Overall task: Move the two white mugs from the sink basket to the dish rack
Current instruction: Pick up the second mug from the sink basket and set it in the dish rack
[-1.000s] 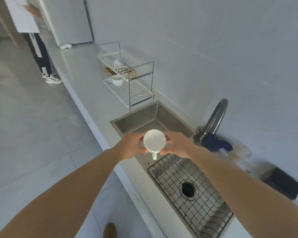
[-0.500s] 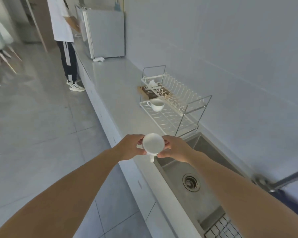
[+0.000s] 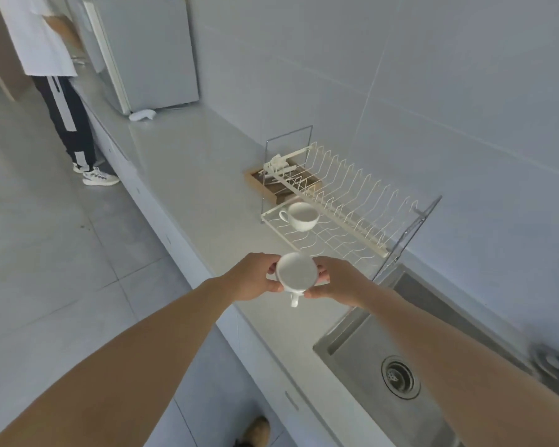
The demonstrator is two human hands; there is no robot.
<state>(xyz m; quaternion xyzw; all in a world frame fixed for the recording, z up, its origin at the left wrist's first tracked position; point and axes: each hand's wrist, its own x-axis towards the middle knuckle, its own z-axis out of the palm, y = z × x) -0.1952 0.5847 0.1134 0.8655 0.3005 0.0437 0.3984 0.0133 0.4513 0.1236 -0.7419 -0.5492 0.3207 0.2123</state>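
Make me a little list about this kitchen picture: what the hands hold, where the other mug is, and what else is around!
held mug: white mug, handle pointing toward the camera
left hand: grips the mug's left side
right hand: grips the mug's right side
mug position: above the countertop, just short of the dish rack
second mug: upright on the rack's lower shelf
sink: nearer the camera, to the right, drain visible
bystander: stands at the counter's far end
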